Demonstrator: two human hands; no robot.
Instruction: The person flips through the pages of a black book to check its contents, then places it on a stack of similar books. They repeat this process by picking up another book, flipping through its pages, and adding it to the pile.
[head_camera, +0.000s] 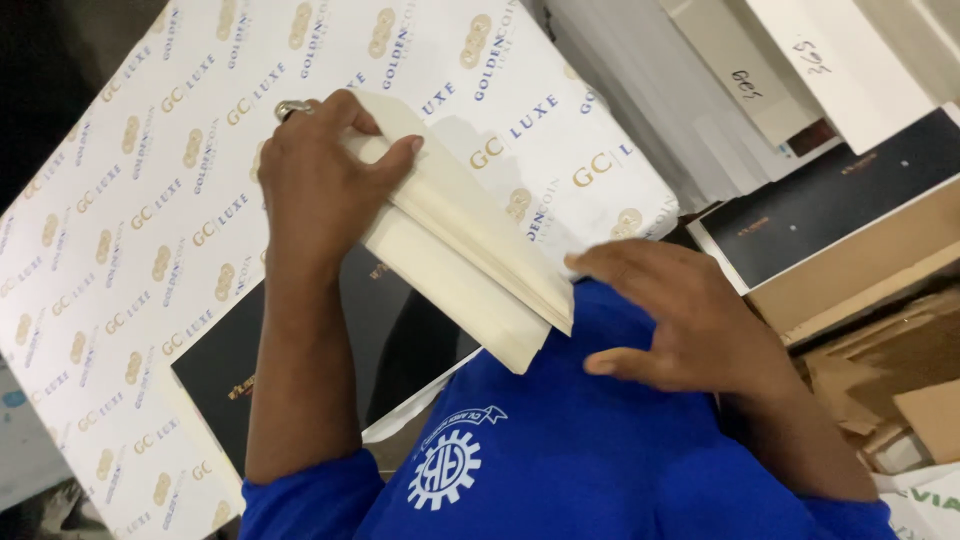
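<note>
My left hand (320, 185), with a ring on one finger, grips the far end of a thick stack of cream paper sheets (465, 250), thumb pressed on top. My right hand (680, 315) rests at the stack's near end, fingertips touching its edge, palm over my blue shirt (560, 450). The stack tilts down toward my chest. Beneath it lies a black flat box (290, 360) on a large white sheet printed with a repeating gold and blue pattern (130, 200).
White boards and flat cartons (800, 60) lie stacked at the upper right. A black box in a tan cardboard tray (850, 200) sits at right, with torn brown cardboard scraps (900, 390) below it.
</note>
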